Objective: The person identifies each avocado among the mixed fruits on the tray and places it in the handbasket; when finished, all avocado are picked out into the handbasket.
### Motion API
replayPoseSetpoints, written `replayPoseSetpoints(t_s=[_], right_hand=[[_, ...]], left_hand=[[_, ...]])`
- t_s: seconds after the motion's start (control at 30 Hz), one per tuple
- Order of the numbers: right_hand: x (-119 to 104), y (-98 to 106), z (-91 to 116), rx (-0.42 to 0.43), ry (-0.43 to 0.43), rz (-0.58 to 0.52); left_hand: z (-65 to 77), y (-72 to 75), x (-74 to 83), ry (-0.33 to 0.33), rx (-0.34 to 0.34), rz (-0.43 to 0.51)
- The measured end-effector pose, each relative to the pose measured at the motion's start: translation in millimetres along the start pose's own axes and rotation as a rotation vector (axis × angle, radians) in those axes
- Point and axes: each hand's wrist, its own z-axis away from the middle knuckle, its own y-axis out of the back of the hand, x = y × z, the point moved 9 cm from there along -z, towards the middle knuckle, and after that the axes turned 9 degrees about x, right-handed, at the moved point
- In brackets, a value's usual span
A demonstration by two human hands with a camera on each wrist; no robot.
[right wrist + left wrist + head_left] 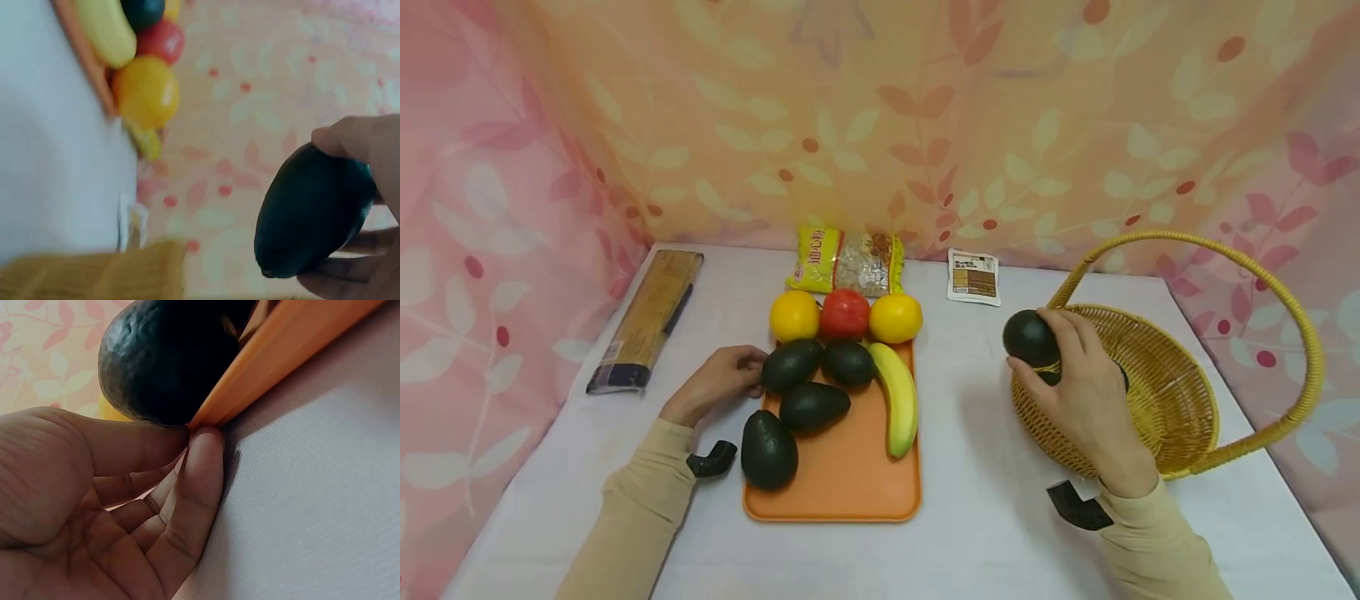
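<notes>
My right hand (pixel 1086 392) grips a dark green avocado (pixel 1028 337) over the left rim of a wicker basket (pixel 1180 375). In the right wrist view the avocado (pixel 315 209) sits between thumb and fingers. Another dark thing in the basket is mostly hidden behind that hand. My left hand (pixel 721 383) pinches the left edge of an orange tray (pixel 857 483); in the left wrist view, thumb and finger meet at the tray's rim (pixel 281 359), right by an avocado (pixel 162 362). Several avocados (pixel 769 450) and a banana (pixel 897 400) lie on the tray.
At the tray's far end are two yellow fruits (pixel 795 317) and a red one (pixel 846 315), with a yellow food packet (pixel 850 260) behind. A small white packet (pixel 973 277) lies to the right, a long noodle pack (pixel 647 321) on the left. The basket's handle (pixel 1303 333) arches up.
</notes>
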Motion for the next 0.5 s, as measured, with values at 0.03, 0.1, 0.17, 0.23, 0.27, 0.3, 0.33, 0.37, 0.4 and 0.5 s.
replayPoseSetpoints(t_s=[0.03, 0.1, 0.17, 0.23, 0.27, 0.3, 0.33, 0.37, 0.4, 0.5], right_hand=[[9.7, 1.2, 2.2, -0.005, -0.034, 0.017], [25.4, 2.0, 6.8, -0.012, -0.077, 0.040], [34.8, 0.8, 11.2, -0.019, -0.079, 0.055], [40.3, -2.0, 15.2, -0.030, -0.054, 0.079], [42.2, -3.9, 16.9, -0.038, -0.039, 0.088], [43.6, -6.0, 18.8, -0.047, -0.026, 0.096], [44.8, -8.5, 20.7, -0.059, -0.016, 0.103], [46.1, -11.1, 22.7, -0.071, -0.011, 0.109], [47.4, -13.5, 24.7, -0.082, -0.008, 0.113], [50.5, -21.4, 30.5, -0.120, -0.011, 0.108]], left_hand=[[0.0, -0.5, 0.5, -0.001, -0.001, 0.005], [0.1, -0.8, 1.0, 0.001, 0.001, 0.008], [0.2, -0.3, 1.9, 0.002, 0.003, 0.005], [0.0, 0.2, 2.0, 0.003, 0.005, 0.002], [-0.2, 0.2, 1.8, 0.004, 0.004, 0.002], [-0.3, 0.0, 1.4, 0.003, 0.002, 0.000], [-0.6, -0.1, 0.8, 0.004, 0.002, 0.000], [-0.9, 0.0, -0.3, 0.007, 0.004, -0.002], [-1.3, -0.2, -1.2, 0.010, 0.004, -0.005], [-2.3, -0.5, -3.6, 0.013, 0.004, -0.015]])
